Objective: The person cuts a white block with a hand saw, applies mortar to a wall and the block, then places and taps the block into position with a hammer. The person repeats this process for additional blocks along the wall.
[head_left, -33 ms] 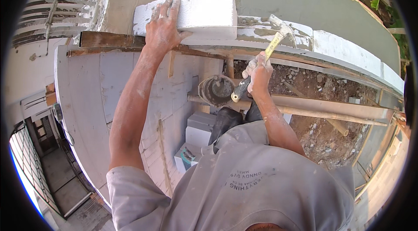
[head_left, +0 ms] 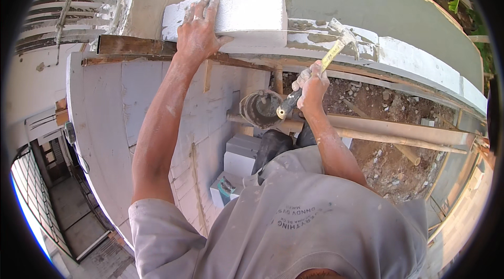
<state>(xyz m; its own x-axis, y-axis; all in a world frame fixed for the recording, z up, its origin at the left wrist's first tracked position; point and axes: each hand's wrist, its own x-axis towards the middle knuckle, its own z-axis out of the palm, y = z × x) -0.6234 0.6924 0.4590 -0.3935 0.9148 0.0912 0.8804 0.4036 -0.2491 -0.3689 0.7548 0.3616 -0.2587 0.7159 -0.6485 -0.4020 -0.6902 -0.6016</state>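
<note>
Left hand (head_left: 197, 37) spread on white block (head_left: 249, 13) — right hand (head_left: 313, 89) wrapped around 1 hammer (head_left: 331, 54), grip detail unclear.

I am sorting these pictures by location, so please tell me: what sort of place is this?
Probably a building site: the left hand rests on a white block beside what looks like mortar, the right hand holds a hammer, and rubble lies below.

Leftward, the white block (head_left: 247, 10) obstructs the hammer (head_left: 332, 54).
</note>
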